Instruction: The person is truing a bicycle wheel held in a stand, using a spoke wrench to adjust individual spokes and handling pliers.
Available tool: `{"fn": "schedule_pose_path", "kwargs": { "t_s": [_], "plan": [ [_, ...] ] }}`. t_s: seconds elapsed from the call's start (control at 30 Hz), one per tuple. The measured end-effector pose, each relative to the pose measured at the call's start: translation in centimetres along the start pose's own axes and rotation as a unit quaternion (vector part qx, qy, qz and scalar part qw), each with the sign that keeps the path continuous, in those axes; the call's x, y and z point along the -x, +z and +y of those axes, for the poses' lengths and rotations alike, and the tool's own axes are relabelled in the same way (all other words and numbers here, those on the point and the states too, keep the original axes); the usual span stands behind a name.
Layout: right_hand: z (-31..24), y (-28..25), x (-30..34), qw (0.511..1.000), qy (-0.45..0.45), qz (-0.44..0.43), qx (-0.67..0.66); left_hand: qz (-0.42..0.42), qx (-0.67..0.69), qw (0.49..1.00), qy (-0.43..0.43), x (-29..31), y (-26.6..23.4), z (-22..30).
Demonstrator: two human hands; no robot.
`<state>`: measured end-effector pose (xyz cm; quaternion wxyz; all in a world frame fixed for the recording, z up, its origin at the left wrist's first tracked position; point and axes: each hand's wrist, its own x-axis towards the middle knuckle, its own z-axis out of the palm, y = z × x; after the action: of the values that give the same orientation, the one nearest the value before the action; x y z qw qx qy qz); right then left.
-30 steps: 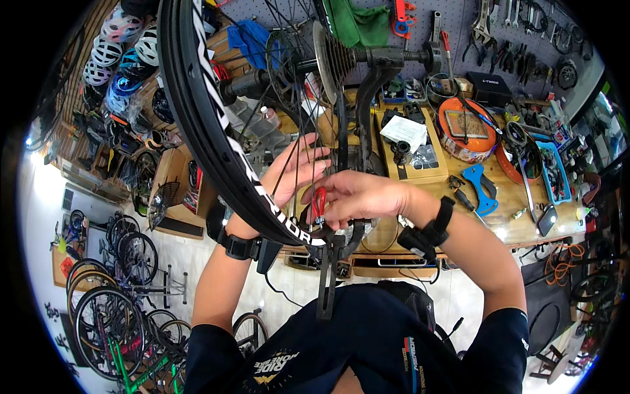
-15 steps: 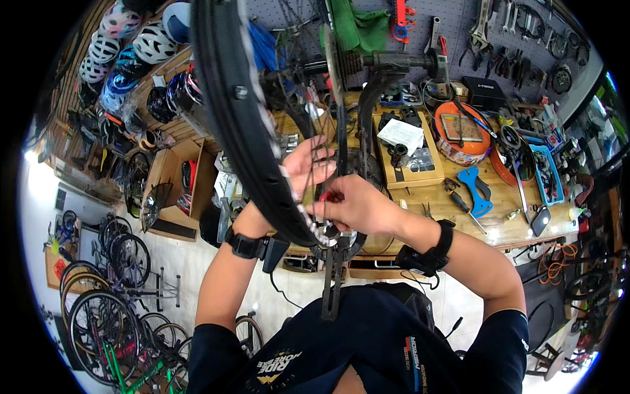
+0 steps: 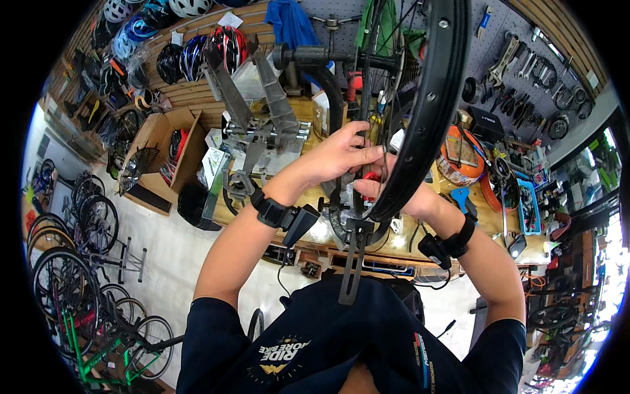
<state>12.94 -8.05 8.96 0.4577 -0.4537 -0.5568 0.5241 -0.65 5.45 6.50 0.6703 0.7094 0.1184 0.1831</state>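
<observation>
A black bicycle wheel rim (image 3: 428, 98) stands upright in front of me, its thin spokes running up to the hub and the toothed cogs (image 3: 408, 69). My left hand (image 3: 338, 156) is at the spokes left of the rim, fingers curled around them and thumb pointing right. My right hand (image 3: 408, 194) reaches in from the other side, partly hidden behind the rim. Between its thumb and fingers sits a small red tool, apparently a spoke wrench (image 3: 371, 176), close to the rim's inner side. A dark slotted stand arm (image 3: 352, 262) rises below the wheel.
On the wooden bench (image 3: 315, 226) are a grey metal stand (image 3: 262, 111) at left, an orange round tray (image 3: 462, 154), a blue-handled tool (image 3: 462, 197) and a blue bin (image 3: 529, 207) at right. Hand tools hang on the pegboard (image 3: 508, 39). A cardboard box (image 3: 154, 184) and several bikes are at left.
The view has shifted, so the wheel now appears farther right, with its rim right of my hands. My left hand's spread fingers have curled in. The red tool stays in my right hand.
</observation>
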Motion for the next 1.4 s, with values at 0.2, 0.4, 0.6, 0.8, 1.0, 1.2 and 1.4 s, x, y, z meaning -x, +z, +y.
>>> {"fn": "schedule_pose_path", "kwargs": {
  "t_s": [0.2, 0.4, 0.6, 0.8, 1.0, 1.2, 1.4],
  "plan": [
    [-2.6, 1.3, -0.4, 0.993, 0.002, 0.024, 0.112, -0.009, 0.063, 0.998, 0.013, 0.1, 0.0, 0.0],
    [-2.9, 0.5, -1.2, 0.993, 0.084, -0.030, 0.071, -0.001, 0.048, 0.999, -0.015, 0.7, 0.3, 1.0],
    [-2.3, 0.3, -1.6, 0.976, 0.036, -0.023, 0.215, 0.040, 0.034, 0.998, -0.029, 0.7, 0.8, 1.9],
    [-0.3, -0.6, -1.6, 0.995, -0.039, -0.048, 0.074, 0.043, 0.006, 0.996, -0.076, 0.3, 0.7, 1.9],
    [1.1, -2.3, -1.3, 0.910, 0.064, -0.232, -0.337, 0.063, 0.044, 0.992, -0.099, 0.6, 2.1, 4.4],
    [3.1, -3.5, -2.5, 0.859, -0.006, -0.340, -0.382, 0.073, 0.018, 0.992, -0.105, 0.4, 2.0, 5.0],
    [2.3, -3.5, -2.0, 0.917, 0.055, -0.261, -0.297, 0.078, 0.049, 0.990, -0.108, 0.3, 2.5, 4.6]
  ]
}}
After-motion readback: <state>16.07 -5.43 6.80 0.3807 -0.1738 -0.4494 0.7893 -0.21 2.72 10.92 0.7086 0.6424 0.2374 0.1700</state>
